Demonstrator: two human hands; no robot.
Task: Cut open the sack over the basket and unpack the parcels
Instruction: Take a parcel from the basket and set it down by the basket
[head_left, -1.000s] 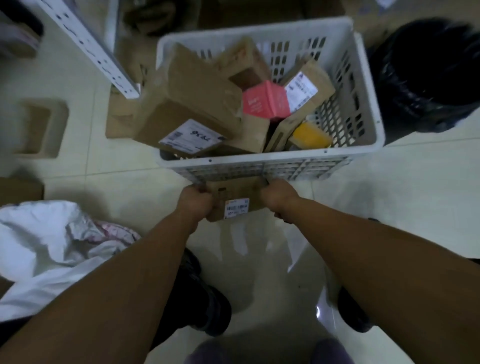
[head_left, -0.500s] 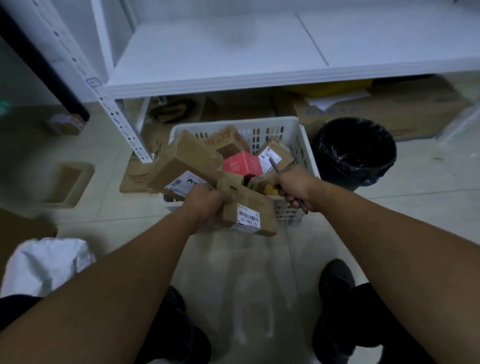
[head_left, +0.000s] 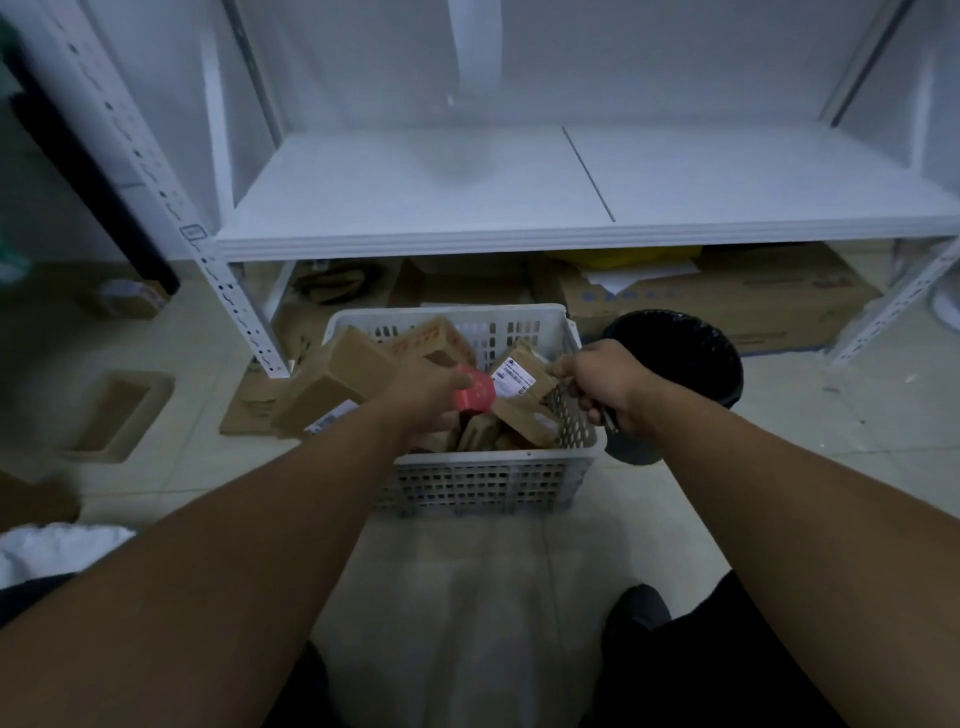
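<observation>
left hand (head_left: 423, 397) reaches into basket (head_left: 483, 475), grip hidden, cannot tell | right hand (head_left: 602, 387) closed on a thin dark tool, perhaps the cutter | parcels (head_left: 353, 382) piled inside: stiff cardboard, probably light, take by edges

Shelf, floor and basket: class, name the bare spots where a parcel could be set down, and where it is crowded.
Free: the white shelf board above the basket, and the floor tiles in front of it. Crowded: the basket itself, heaped with cardboard parcels under the left hand and right hand; boxes fill the space under the shelf.
</observation>
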